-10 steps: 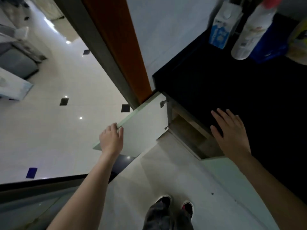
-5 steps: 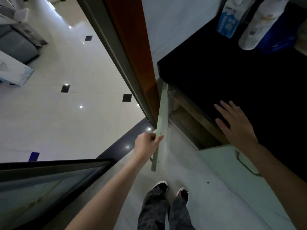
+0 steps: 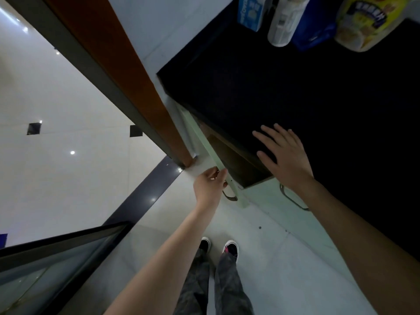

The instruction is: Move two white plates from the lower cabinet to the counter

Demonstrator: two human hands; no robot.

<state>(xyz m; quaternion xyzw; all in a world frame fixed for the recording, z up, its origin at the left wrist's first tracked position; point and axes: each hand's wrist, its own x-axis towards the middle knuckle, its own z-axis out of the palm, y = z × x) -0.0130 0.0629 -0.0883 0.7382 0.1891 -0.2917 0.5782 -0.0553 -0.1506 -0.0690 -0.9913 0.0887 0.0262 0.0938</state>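
Observation:
No white plate shows anywhere in the head view. The pale green lower cabinet door point(image 3: 204, 142) stands ajar, seen almost edge-on, with a dark gap of cabinet interior point(image 3: 236, 162) behind it. My left hand point(image 3: 210, 185) grips the door's free edge just above its metal handle point(image 3: 229, 196). My right hand point(image 3: 284, 155) lies flat with fingers spread on the black counter point(image 3: 318, 98), at its front edge above the opening. The inside of the cabinet is too dark to make out.
At the counter's back stand a blue-and-white carton point(image 3: 250, 12), a white bottle point(image 3: 286, 19), a blue pack point(image 3: 313, 37) and a yellow jar point(image 3: 366, 21). An orange door frame point(image 3: 118, 64) borders the cabinet on the left. A glass panel point(image 3: 56, 258) leans at lower left.
The cabinet door has swung from wide open towards the cabinet front, with my left hand on its edge. My right hand has stayed flat on the counter.

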